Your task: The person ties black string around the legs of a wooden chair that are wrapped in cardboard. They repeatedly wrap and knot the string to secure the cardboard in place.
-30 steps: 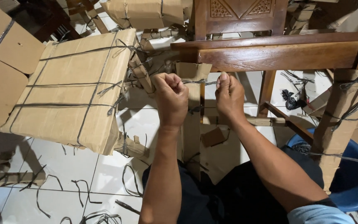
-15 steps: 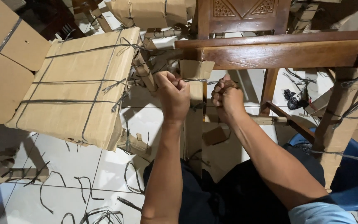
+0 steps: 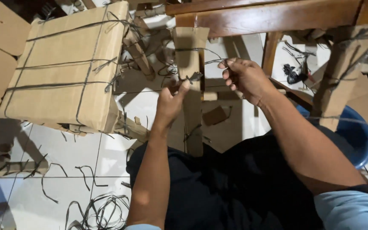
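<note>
- Nearest the camera, the person's dark trousers [image 3: 235, 191] fill the lower middle, with loose dark straps [image 3: 94, 208] lying on the white tiled floor [image 3: 64, 157] to the left.
- The left hand [image 3: 170, 102] is closed, pinching the knot of a dark strap [image 3: 194, 77] against a chair leg wrapped in cardboard [image 3: 190, 89].
- The right hand [image 3: 245, 79] is just right of that leg, fingers curled around the strap's free end, which runs across the cardboard near its top.
- The wrapped leg stands upright between the two hands, reaching up to the wooden chair frame [image 3: 277, 17].
- A blue tub [image 3: 360, 132] sits on the floor at the right, partly behind the right forearm.
- Farther left, a flat cardboard bundle [image 3: 64, 68] tied with dark straps rests tilted on the floor.
- Another wrapped leg [image 3: 341, 72] stands at the far right.
</note>
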